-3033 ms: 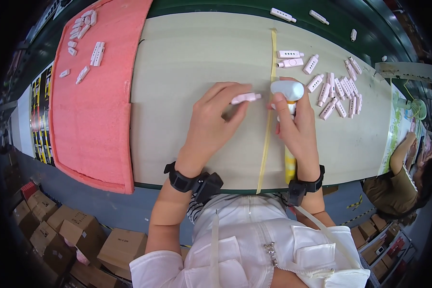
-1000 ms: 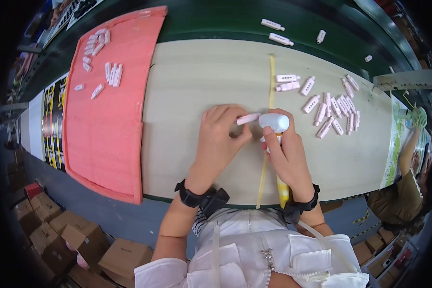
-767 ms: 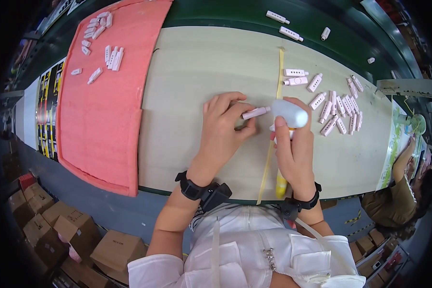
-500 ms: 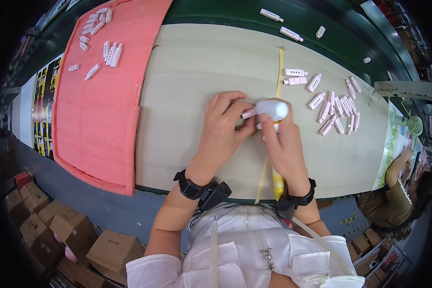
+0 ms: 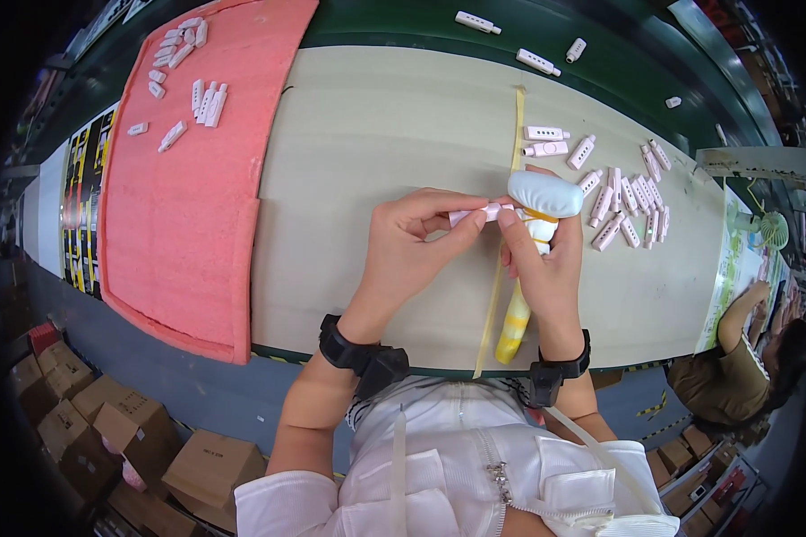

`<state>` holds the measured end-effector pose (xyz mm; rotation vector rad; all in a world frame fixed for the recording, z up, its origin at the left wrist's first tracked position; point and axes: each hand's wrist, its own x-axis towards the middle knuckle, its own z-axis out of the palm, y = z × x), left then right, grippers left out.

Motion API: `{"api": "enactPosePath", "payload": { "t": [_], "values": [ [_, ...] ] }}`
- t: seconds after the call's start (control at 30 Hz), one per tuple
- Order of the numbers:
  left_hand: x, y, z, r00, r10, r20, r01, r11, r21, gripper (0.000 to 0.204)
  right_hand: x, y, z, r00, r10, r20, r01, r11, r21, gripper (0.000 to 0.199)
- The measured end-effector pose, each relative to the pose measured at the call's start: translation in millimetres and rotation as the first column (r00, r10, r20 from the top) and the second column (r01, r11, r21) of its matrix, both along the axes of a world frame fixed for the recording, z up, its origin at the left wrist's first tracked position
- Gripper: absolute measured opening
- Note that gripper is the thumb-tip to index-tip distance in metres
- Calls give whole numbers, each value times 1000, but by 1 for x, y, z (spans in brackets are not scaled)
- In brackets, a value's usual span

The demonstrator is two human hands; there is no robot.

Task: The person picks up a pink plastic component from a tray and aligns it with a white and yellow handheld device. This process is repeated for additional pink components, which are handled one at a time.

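Between the fingertips of both hands, above the middle of the bench, lies a small pale pink stick-shaped device [image 5: 475,217]. My left hand [image 5: 415,240] pinches it by its left part, thumb against fingers. At its right end, the thumb and fingertips of my right hand [image 5: 543,277] press on it. That same hand also holds a mallet, its head [image 5: 546,194] wrapped in pale cloth and tied with yellow bands, the yellow and white handle [image 5: 513,324] running down toward the bench's near edge. Several similar pink devices [image 5: 605,231] lie loose to the right.
A coral-pink padded mat [image 5: 188,224] covers the left side, with more devices [image 5: 210,104] on it. Yellow tape [image 5: 518,134] crosses the grey bench top [image 5: 358,125]. Some devices [image 5: 537,61] rest on the dark green strip behind. A co-worker [image 5: 734,376] sits at the far right.
The mallet head has swung right and away from the device, now lying crosswise over my right hand. My right fingertips have come onto the device's right end, which is now more level.
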<state>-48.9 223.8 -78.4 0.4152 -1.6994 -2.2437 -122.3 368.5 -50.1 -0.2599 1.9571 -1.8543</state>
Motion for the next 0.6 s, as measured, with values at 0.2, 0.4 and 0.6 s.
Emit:
{"api": "enactPosePath", "payload": {
  "t": [0.2, 0.4, 0.6],
  "values": [
    [1, -1, -1, 997, -46, 67, 44, 998, 33, 19, 2, 1, -11, 994, 15, -105, -12, 999, 35, 53],
    [-1, -17, 1, 997, 64, 46, -33, 866, -499, 25, -2, 5, -14, 996, 28, -89, -23, 998, 61, 54],
    [7, -144, -2, 756, 616, -219, -316, 51, -947, 21, -3, 6, -11, 997, 56, -61, -49, 993, 111, 51]
  ]
}}
